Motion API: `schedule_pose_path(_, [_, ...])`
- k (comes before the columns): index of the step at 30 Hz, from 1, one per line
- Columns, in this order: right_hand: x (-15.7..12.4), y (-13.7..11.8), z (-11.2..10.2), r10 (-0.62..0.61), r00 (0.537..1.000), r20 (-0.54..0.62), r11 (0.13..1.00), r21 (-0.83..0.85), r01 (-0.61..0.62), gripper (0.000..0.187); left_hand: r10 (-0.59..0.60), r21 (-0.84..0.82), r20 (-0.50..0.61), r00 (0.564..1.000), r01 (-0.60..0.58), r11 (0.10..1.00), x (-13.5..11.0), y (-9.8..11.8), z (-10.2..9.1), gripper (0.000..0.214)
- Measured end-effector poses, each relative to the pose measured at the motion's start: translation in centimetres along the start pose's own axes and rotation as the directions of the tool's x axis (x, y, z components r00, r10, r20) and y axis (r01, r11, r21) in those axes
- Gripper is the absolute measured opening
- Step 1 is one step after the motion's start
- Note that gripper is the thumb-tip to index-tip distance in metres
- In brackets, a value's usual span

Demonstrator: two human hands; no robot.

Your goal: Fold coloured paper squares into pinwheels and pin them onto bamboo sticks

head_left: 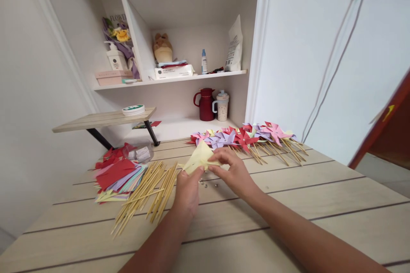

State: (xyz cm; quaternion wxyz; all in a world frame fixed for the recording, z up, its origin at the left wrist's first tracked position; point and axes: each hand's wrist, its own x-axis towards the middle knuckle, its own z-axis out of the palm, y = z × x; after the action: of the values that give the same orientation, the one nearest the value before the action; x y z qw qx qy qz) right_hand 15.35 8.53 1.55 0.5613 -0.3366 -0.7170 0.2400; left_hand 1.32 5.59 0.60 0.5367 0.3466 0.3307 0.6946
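Both my hands hold a pale yellow paper piece (200,158) just above the wooden table (320,196). My left hand (188,187) pinches its lower left corner. My right hand (232,169) grips its right side with curled fingers. The paper is partly folded, with points sticking up. A loose pile of thin wooden sticks (147,192) lies left of my left hand. A few small pins (208,185) rest on the table under the paper.
A stack of coloured paper squares (117,177) lies at the left. A row of finished paper pinwheels (246,136) lies at the table's far side. Behind stand a red jug (205,104), a cup (222,105) and white shelves (192,76).
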Motion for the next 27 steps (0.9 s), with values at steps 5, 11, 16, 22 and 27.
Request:
schedule_pose_path(5, [0.6, -0.3, -1.5, 0.011, 0.999, -0.032, 1.0, 0.023, -0.01, 0.067, 0.072, 0.175, -0.103, 0.992, -0.054, 0.983, 0.6, 0.2, -1.0, 0.034])
schedule_pose_path(11, [0.8, -0.5, -2.4, 0.062, 0.977, 0.203, 0.988, 0.125, -0.088, 0.098, 0.153, 0.298, -0.013, 0.988, -0.142, 0.944, 0.0, 1.2, -0.2, 0.046])
schedule_pose_path(16, [0.7, -1.1, -2.1, -0.085, 0.989, 0.125, 0.992, -0.087, 0.096, 0.063, 0.235, 0.437, 0.109, 0.966, -0.259, 0.861, -0.6, 1.1, -0.1, 0.06])
schedule_pose_path(22, [0.8, -1.7, -2.0, -0.16, 0.979, 0.124, 0.958, -0.219, 0.184, 0.007, 0.254, 0.447, 0.184, 0.95, -0.311, 0.838, -0.6, 0.7, -0.5, 0.065])
schedule_pose_path(27, [0.9, -2.1, -2.0, 0.284, 0.955, 0.088, 0.943, 0.157, -0.295, 0.016, 0.214, 0.445, 0.083, 0.973, -0.228, 0.866, -0.7, 1.1, 0.0, 0.078])
